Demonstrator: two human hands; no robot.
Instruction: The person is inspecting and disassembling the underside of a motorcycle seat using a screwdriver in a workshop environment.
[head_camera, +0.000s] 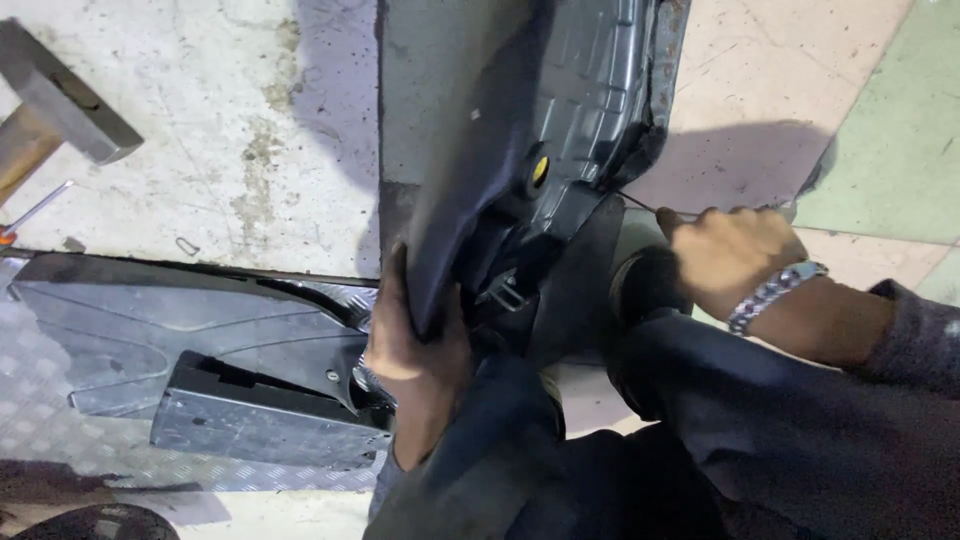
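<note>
**Two hands on a dark plastic body panel, a thin tool at its edge**

The fingers of the left hand (415, 345) are curled shut around the lower edge of a dark grey plastic panel (500, 110), which stands tilted over the person's lap and rises toward the top of the frame. The right hand (730, 255), a beaded bracelet (775, 293) at its wrist, is closed in a fist on a thin metal tool (645, 207) — its tip reaches the panel's right-hand edge, just below a round yellow fastener (540, 170) set in the moulding. What the tip meets cannot be made out; the spot lies in shadow.

By the look of it, the step in hand is work on a fixing or clip at that edge, the left hand steadying the piece while the right one pries or picks. The next move would call for a firm hold below and a careful, small push of the tool, since thin plastic may crack.

To the left a second moulded panel (200, 350) lies flat on chequered metal plate (40, 420). A hammer (60, 100) and a screwdriver (30, 215) rest on the stained concrete floor (200, 130) — well apart from both hands.
</note>
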